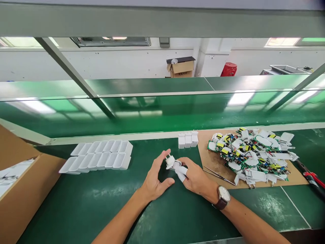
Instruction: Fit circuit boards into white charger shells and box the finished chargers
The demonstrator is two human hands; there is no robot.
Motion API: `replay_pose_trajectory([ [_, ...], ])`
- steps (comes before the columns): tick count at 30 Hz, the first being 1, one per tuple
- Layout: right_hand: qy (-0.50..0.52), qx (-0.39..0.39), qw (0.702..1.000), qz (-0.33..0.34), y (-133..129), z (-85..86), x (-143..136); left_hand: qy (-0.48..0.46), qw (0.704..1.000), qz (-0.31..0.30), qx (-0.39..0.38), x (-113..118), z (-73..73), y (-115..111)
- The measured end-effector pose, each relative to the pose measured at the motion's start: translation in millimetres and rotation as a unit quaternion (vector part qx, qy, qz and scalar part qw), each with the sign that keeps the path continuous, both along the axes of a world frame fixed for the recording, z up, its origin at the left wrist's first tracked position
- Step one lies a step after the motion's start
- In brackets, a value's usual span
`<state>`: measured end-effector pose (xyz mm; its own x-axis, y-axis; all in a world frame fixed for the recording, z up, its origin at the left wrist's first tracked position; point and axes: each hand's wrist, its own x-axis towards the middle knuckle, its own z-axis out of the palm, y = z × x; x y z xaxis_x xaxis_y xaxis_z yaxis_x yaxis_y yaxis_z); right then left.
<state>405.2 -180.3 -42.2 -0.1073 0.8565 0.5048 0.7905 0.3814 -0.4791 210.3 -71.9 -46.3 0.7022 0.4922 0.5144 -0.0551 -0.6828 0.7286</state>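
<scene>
My right hand (196,174), with a watch on its wrist, grips a white two-pin plug piece (170,162) above the green bench. Its pins point up and to the left; white coverings show on some of the fingers. My left hand (156,178) is just left of the plug, thumb and fingers apart around a gap, with nothing held. Whether its fingertip touches a pin I cannot tell. Right of my hands, a heap of circuit boards with white casing parts (254,156) lies on a cardboard sheet (215,167). Metal tweezers (219,176) rest on the sheet's near left part.
Two rows of white open casings (99,156) stand on the left of the bench (106,206). Several white casings (188,139) stand at the back edge. A cardboard box (38,183) is at far left, red-handled pliers (311,174) at far right. A raised green shelf (157,117) runs behind.
</scene>
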Motion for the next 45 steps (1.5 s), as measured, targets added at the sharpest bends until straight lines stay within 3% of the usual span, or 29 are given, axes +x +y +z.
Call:
replay_pose_trajectory([
  [2, -0.010, -0.019, 1.000, 0.004, 0, 0.9, 0, -0.013, 0.995, 0.018, 0.097, 4, 3.6, 0],
  [4, -0.010, -0.024, 1.000, 0.000, 0, 2.3, -1, -0.020, 0.987, 0.069, 0.142, 7, 6.7, -1],
  [8, -0.029, -0.026, 0.999, -0.025, 0, 7.4, -6, -0.024, 0.981, 0.155, 0.111, 9, 9.4, -2],
  [15, -0.027, -0.028, 0.999, -0.018, 1, 7.4, -8, -0.017, 0.987, 0.133, 0.090, 3, 3.7, 1],
  [20, -0.053, -0.034, 0.998, -0.019, 4, 1.0, -7, -0.022, 0.983, 0.151, 0.104, 4, 3.4, 1],
  [28, 0.068, -0.070, 0.995, -0.035, 0, 2.1, 0, -0.020, 0.985, 0.141, 0.101, 5, 5.5, 3],
  [34, 0.041, -0.065, 0.997, -0.006, 1, 3.8, -3, -0.021, 0.990, 0.118, 0.076, 5, 1.8, 6],
  [37, 0.139, -0.088, 0.986, -0.010, 3, 1.9, -3, -0.006, 0.995, 0.088, 0.042, 4, 0.5, 5],
  [39, 0.293, -0.126, 0.948, -0.005, 5, 1.4, -5, 0.014, 0.997, 0.067, 0.026, 3, 0.6, 2],
  [42, 0.544, -0.219, 0.810, 0.030, 7, 5.3, -9, 0.015, 0.997, 0.062, 0.048, 4, 2.4, -7],
  [45, 0.665, -0.283, 0.687, 0.068, 7, 13.3, -14, -0.024, 0.991, 0.091, 0.096, 8, 5.0, -14],
])
